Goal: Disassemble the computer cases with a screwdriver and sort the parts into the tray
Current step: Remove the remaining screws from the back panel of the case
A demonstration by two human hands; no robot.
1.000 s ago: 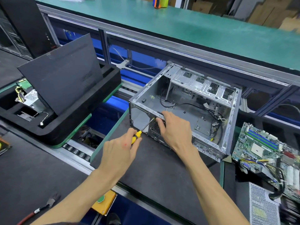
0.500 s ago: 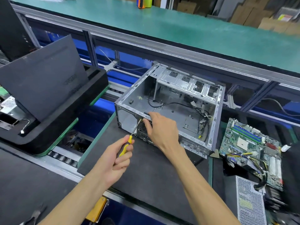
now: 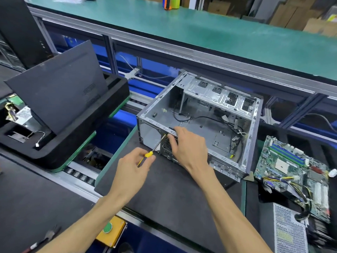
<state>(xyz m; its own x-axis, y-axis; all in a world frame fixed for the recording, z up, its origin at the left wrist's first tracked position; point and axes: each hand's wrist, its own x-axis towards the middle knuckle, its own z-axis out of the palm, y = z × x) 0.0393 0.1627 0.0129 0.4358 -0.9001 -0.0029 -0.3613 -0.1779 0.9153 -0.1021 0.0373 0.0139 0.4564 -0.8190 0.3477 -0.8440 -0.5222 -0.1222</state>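
I see the stripped computer case (image 3: 200, 125) lying open at the centre of the frame on the dark mat (image 3: 164, 194). My left hand (image 3: 130, 168) grips the yellow-handled screwdriver (image 3: 152, 151), its tip against the case's near rail. My right hand (image 3: 187, 147) rests on that rail, fingers curled at the edge beside the tip. The black foam tray (image 3: 60, 154) sits at left, a motherboard (image 3: 291, 172) at right.

Single head-worn wide-angle view, looking forward and steeply down over the open computer case (image 3: 198, 123), case near and roughly centred, green bench (image 3: 200, 28) beyond it, frame edges bowed, lower-right corner blurred, probably lens distortion
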